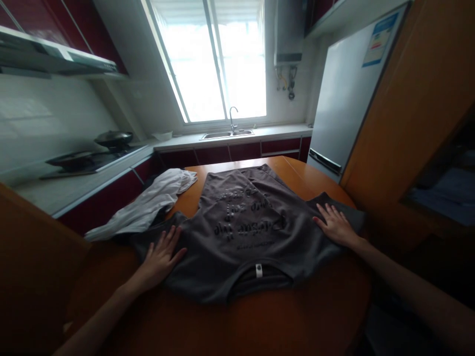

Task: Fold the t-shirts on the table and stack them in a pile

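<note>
A dark grey T-shirt (256, 222) with black lettering lies spread on the round wooden table (274, 321). Its neckline, with a small white label (259, 270), faces me, and the hem points towards the window. My left hand (161, 254) rests flat on the sleeve at the left, fingers spread. On the opposite sleeve lies my right hand (336, 223), also flat with its fingers apart. Neither hand grips the cloth. Some creases run across the shirt's body near the hem.
White clothing (148, 202) is heaped at the table's left edge, beside the shirt. Beyond the table are a counter with a sink (222, 134) and a stove (92, 160) with pans. A fridge (352, 84) stands on the right.
</note>
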Demonstrator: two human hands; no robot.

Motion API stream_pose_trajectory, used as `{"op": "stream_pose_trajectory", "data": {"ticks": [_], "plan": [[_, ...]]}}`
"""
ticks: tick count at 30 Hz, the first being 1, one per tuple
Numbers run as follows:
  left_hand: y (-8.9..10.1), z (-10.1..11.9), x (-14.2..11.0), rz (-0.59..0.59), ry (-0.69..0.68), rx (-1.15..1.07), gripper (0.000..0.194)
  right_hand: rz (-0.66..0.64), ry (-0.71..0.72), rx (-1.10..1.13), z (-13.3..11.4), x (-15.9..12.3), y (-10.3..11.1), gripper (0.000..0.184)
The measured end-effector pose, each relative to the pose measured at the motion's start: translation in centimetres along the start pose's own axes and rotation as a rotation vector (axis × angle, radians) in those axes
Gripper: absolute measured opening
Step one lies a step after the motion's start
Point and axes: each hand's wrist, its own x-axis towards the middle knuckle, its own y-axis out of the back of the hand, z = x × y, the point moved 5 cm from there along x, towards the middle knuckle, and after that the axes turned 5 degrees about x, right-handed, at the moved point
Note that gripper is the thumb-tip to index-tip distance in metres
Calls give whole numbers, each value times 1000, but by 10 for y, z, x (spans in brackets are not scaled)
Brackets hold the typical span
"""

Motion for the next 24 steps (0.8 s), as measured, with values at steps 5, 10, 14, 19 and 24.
{"op": "stream_pose_trajectory", "data": {"ticks": [5, 10, 14, 19, 24], "plan": [[-4, -8, -49, -68, 138, 88, 85, -32, -66, -124, 12, -31, 3, 78], [-2, -27, -95, -133, 161, 103, 86, -70, -92, -145, 27, -61, 10, 80], [32, -36, -63, -144, 166, 6, 88, 27, 9, -99, 8, -27, 39, 73], [88, -13, 50, 52, 94, -162, 63, 8, 243, 55, -72, 66, 62, 40], [90, 13, 155, 97, 70, -204, 33, -116, 199, 36, -147, 142, 44, 24]]}}
